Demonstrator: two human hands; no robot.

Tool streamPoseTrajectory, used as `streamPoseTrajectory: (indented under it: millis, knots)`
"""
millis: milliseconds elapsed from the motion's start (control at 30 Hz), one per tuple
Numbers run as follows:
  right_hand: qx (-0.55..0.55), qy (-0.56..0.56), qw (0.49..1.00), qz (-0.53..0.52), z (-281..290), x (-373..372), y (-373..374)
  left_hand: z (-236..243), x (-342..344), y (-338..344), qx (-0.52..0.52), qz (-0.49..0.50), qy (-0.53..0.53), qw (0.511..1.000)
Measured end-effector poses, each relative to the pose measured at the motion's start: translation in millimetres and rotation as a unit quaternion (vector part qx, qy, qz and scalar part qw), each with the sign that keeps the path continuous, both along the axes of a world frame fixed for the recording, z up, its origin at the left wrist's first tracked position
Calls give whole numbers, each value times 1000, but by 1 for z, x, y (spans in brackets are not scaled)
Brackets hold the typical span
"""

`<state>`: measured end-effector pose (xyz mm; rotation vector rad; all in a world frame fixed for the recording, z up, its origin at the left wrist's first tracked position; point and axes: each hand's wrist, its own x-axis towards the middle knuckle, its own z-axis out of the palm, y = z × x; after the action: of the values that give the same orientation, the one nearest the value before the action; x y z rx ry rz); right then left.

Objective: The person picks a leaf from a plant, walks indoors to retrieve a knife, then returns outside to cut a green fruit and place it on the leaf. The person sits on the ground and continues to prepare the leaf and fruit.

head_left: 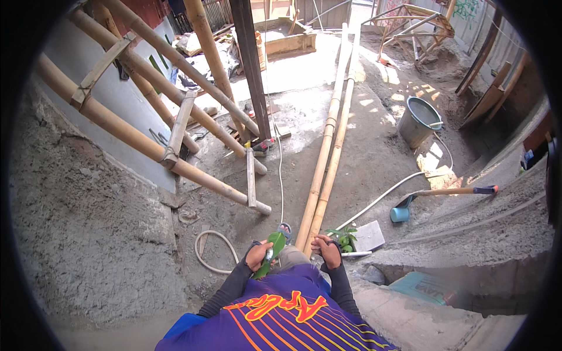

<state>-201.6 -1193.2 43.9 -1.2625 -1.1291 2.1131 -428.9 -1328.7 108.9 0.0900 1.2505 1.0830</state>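
In the head view my left hand [257, 255] is closed round a large green leaf [276, 241], with a small whitish patch or item on it that I cannot make out. My right hand [325, 250] is closed at chest height, a little to the right of the leaf; whatever its fingertips hold is too small to name. Below them my sandalled foot [285, 230] shows on the concrete ground. Two long bamboo poles [328, 158] lie ahead of me, and a green leafy plant [346, 241] is beside a pale square slab [369, 235].
A bamboo ladder-like frame [205, 190] leans at left by a dark post [249, 76]. On the right are a bucket [413, 128], a hoe [453, 191], a blue dipper [400, 214] and a rough wall [468, 222]. A hose [219, 266] loops on the ground.
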Motion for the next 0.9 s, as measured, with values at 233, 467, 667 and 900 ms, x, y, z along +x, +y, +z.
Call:
streamPoseTrajectory:
  millis: [233, 467, 667, 900]
  knots:
    - [36, -84, 993, -79, -3, -53, 171, 38, -119, 217, 65, -96, 92, 989]
    - [48, -67, 970, -230, -2, -33, 288, 35, -130, 399, 30, -199, 61, 978]
    - [-76, -133, 918, -365, -54, -17, 333, 10, -100, 577, 23, -348, 41, 936]
    - [-82, -8, 897, -435, 16, -40, 428, 29, -27, 750, 25, -498, 54, 865]
